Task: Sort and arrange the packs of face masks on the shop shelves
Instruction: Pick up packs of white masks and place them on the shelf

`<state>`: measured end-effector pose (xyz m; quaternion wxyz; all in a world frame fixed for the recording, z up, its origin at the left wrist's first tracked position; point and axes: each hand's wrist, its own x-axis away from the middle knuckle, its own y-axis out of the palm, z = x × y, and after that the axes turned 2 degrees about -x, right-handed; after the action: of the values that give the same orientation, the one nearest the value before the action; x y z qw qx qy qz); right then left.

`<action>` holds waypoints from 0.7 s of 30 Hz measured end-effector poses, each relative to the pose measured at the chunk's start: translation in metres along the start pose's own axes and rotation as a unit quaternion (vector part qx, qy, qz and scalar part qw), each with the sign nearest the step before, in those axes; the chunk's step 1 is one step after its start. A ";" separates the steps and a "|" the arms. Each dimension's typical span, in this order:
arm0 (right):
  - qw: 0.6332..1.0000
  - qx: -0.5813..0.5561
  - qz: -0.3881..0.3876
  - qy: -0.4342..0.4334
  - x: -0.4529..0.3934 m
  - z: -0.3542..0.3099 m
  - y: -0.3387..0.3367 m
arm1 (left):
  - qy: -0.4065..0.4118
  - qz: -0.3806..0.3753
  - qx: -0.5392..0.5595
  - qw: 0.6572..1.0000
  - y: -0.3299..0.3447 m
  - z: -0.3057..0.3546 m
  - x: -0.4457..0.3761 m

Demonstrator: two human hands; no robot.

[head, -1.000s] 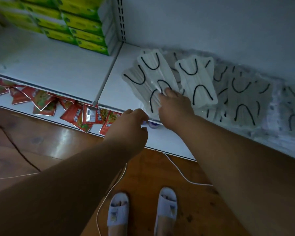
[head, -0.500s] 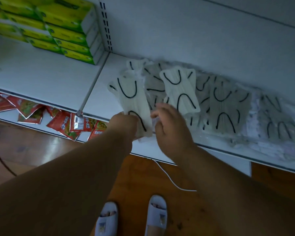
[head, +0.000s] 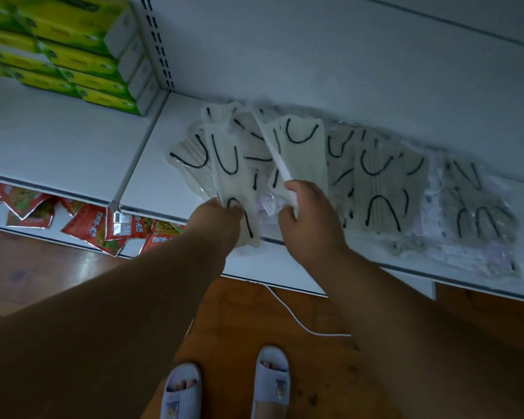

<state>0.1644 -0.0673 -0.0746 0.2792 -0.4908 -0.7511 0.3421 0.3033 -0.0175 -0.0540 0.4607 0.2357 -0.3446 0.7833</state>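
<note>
The left hand [head: 217, 217] covered the lower end of a mask pack [head: 229, 164], so its fingertips could not be seen. The right hand [head: 310, 213] hid the bottom of a second pack [head: 303, 152] it was pinching. At the right of the frame, the farthest packs [head: 472, 207] were blurred under glossy wrap, and their count was unclear. The green boxes [head: 73, 55] ran off the upper left edge. The shelf [head: 73, 152] hid most of the red sachets [head: 103, 225] beneath it, print illegible.
</note>
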 end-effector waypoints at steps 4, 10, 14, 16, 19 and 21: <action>0.984 -0.145 -0.103 -0.032 0.014 -0.020 -0.001 | -0.037 -0.064 0.145 0.987 0.003 0.006 0.004; 0.998 -0.040 0.019 -0.038 -0.009 -0.002 0.007 | -0.035 0.013 0.083 0.996 0.003 -0.003 -0.006; 0.955 0.233 -0.182 0.030 -0.030 0.028 0.013 | -0.024 0.007 0.056 0.998 -0.002 -0.007 -0.007; 0.955 0.240 -0.175 0.025 -0.031 0.033 0.014 | -0.017 0.009 0.052 0.998 -0.002 -0.010 -0.008; 0.976 0.192 -0.095 0.034 -0.029 0.030 0.012 | -0.033 0.009 0.054 0.998 -0.003 -0.010 -0.003; 0.992 0.114 -0.033 0.033 -0.022 0.027 0.010 | -0.035 0.011 0.074 0.997 -0.002 -0.009 -0.003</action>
<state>0.1573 -0.0918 -0.1009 0.3691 -0.4412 -0.7136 0.3999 0.3055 -0.0113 -0.0615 0.4209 0.2925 -0.3037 0.8032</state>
